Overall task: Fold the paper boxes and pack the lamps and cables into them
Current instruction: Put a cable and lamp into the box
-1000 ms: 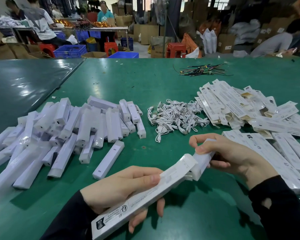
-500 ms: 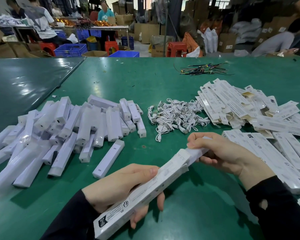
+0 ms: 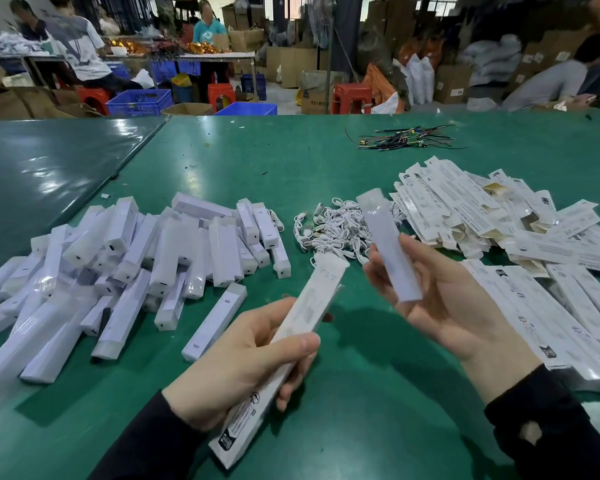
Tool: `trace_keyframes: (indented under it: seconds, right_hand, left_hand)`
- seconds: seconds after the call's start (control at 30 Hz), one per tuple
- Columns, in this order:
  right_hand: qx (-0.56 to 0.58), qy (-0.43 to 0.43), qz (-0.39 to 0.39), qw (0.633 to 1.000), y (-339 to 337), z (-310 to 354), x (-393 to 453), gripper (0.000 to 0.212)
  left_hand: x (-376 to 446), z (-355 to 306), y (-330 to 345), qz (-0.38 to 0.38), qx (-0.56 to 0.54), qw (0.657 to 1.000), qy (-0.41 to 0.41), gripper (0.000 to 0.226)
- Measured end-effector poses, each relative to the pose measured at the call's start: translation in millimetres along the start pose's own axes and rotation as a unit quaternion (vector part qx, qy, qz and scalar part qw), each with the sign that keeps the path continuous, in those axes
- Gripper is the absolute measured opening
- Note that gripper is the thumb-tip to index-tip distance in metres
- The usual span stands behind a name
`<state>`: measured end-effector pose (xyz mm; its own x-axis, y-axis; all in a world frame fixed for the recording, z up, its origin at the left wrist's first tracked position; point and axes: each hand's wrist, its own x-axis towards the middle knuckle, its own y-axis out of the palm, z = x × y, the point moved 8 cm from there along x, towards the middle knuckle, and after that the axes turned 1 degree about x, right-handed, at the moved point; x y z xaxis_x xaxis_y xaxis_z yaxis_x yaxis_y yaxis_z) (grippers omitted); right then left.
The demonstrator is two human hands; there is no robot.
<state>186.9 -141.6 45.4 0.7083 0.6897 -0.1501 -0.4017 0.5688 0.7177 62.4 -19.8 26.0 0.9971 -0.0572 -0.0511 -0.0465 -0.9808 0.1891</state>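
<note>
My left hand [image 3: 243,368] grips a long white paper box [image 3: 284,344], tilted with its far end up and to the right. My right hand [image 3: 444,299] holds a white bar lamp [image 3: 388,247] nearly upright, clear of the box, its lower end in my palm. A heap of white lamps [image 3: 118,271] lies on the left of the green table [image 3: 361,393]. A tangle of white cables [image 3: 333,230] sits in the middle. Flat paper boxes [image 3: 499,220] are piled at the right.
A bundle of coloured wires [image 3: 406,138] lies far back on the table. A darker table [image 3: 49,168] adjoins on the left. Beyond are people, blue crates [image 3: 139,102], red stools [image 3: 352,97] and cardboard cartons.
The lamp was at the mouth of the box, in line with it. Now my right hand has drawn it out and swung it upright, apart from the box. The box tilted steeper.
</note>
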Motion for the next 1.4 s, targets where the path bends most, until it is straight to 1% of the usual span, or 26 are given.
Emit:
trace_keyframes:
  seconds: [0.07, 0.1, 0.13, 0.17, 0.2, 0.23, 0.27, 0.3, 0.33, 0.37, 0.43, 0.47, 0.5, 0.57, 0.6, 0.63, 0.77, 0.87, 0.97, 1.0, 1.1, 1.13, 1.27, 1.33, 1.4]
  right_hand:
    - [-0.029, -0.022, 0.042, 0.998, 13, 0, -6, 0.064]
    - [-0.034, -0.040, 0.056, 0.997, 17, 2, -9, 0.068]
    - [-0.039, -0.061, 0.071, 0.995, 22, 6, -12, 0.067]
    - [-0.046, -0.082, 0.087, 0.992, 27, 9, -15, 0.061]
    - [-0.055, -0.101, 0.099, 0.988, 31, 12, -17, 0.051]
    - [-0.057, -0.118, 0.107, 0.986, 34, 14, -19, 0.040]
    - [-0.048, -0.129, 0.110, 0.984, 37, 17, -20, 0.034]
    - [-0.027, -0.137, 0.111, 0.984, 38, 19, -21, 0.034]
    - [0.001, -0.141, 0.113, 0.984, 38, 22, -22, 0.037]
    - [0.030, -0.138, 0.121, 0.983, 38, 24, -22, 0.039]
    - [0.065, -0.116, 0.167, 0.977, 48, 24, -26, 0.031]
    - [0.059, -0.109, 0.182, 0.975, 51, 23, -28, 0.027]
    - [0.032, -0.113, 0.180, 0.977, 52, 22, -30, 0.028]
    - [-0.031, -0.128, 0.161, 0.978, 54, 19, -31, 0.041]
    - [-0.046, -0.129, 0.161, 0.977, 55, 17, -30, 0.049]
    - [-0.051, -0.131, 0.168, 0.976, 58, 14, -30, 0.052]
    - [-0.050, -0.126, 0.179, 0.974, 59, 8, -26, 0.052]
    - [-0.063, -0.119, 0.163, 0.977, 54, 5, -22, 0.052]
    - [-0.090, -0.132, 0.135, 0.978, 48, 6, -18, 0.036]
    - [-0.106, -0.136, 0.127, 0.977, 46, 6, -17, 0.034]
    - [-0.157, -0.128, 0.110, 0.973, 42, 2, -14, 0.035]
    - [-0.172, -0.119, 0.101, 0.973, 40, 0, -12, 0.033]
    - [-0.204, -0.099, 0.073, 0.971, 31, -3, -7, 0.027]
    - [-0.233, -0.118, 0.068, 0.963, 30, -1, -7, 0.026]
    - [-0.292, -0.154, 0.074, 0.941, 33, 0, -9, 0.026]
  left_hand:
    - [-1, -10, -7, -0.070, 0.064, 0.993, 0.067, 0.029]
    - [-5, -19, -11, -0.123, 0.138, 0.975, 0.123, 0.023]
    - [-11, -31, -12, -0.174, 0.235, 0.938, 0.185, 0.018]
    - [-17, -42, -8, -0.202, 0.325, 0.891, 0.243, 0.014]
    - [-21, -49, -1, -0.210, 0.397, 0.846, 0.286, 0.018]
    - [-24, -52, 4, -0.209, 0.446, 0.813, 0.310, 0.025]
    - [-24, -53, 7, -0.209, 0.482, 0.788, 0.320, 0.029]
    - [-24, -53, 8, -0.213, 0.509, 0.768, 0.326, 0.031]
    - [-24, -53, 8, -0.217, 0.525, 0.755, 0.328, 0.032]
    - [-23, -53, 8, -0.221, 0.530, 0.750, 0.328, 0.032]
    - [-24, -53, 6, -0.221, 0.519, 0.759, 0.325, 0.033]
    - [-24, -52, 5, -0.220, 0.515, 0.763, 0.323, 0.033]
    - [-24, -52, 5, -0.219, 0.513, 0.764, 0.323, 0.034]
    - [-24, -52, 6, -0.218, 0.515, 0.764, 0.323, 0.034]
    - [-24, -52, 7, -0.217, 0.514, 0.764, 0.323, 0.034]
    - [-23, -52, 8, -0.215, 0.513, 0.766, 0.323, 0.034]
    - [-22, -51, 7, -0.207, 0.499, 0.782, 0.311, 0.033]
    - [-20, -50, 6, -0.202, 0.478, 0.801, 0.298, 0.029]
    - [-19, -49, 7, -0.179, 0.439, 0.833, 0.287, 0.031]
    - [-18, -46, 7, -0.166, 0.417, 0.849, 0.278, 0.034]
    - [-13, -34, 6, -0.113, 0.312, 0.920, 0.209, 0.051]
    - [-13, -31, 7, -0.102, 0.286, 0.933, 0.193, 0.054]
    - [-10, -24, 5, -0.082, 0.191, 0.968, 0.144, 0.054]
    - [-7, -17, 7, -0.053, 0.111, 0.987, 0.105, 0.052]
    - [-5, -12, 11, -0.025, 0.052, 0.996, 0.071, 0.046]
